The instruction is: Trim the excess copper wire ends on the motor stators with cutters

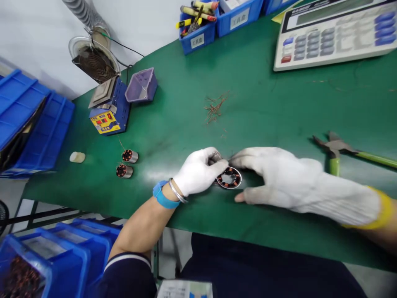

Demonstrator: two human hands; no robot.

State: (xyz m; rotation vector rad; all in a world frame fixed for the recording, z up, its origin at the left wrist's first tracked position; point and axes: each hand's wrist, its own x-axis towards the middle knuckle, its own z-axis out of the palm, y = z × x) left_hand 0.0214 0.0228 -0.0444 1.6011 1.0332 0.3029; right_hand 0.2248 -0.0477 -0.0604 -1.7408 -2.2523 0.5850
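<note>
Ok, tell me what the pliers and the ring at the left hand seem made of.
Pliers: head likely steel, dull grey; handles probably plastic or rubber, coloured green. Ring: rim likely metal, bright silvery; orange-brown segments inside suggest copper wire.

Free tabletop [266, 107] between pliers [337, 145] and, seemingly, wire scraps [214, 109]

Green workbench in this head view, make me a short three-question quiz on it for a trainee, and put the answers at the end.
1. What does the left hand hold?
a) a calculator
b) a coil ring
c) a purple tray
2. True or false: the pliers have green handles.
3. How many metal cylinders with copper windings are between the white cap and the left hand?

Key: 1. b; 2. True; 3. Two.
</note>
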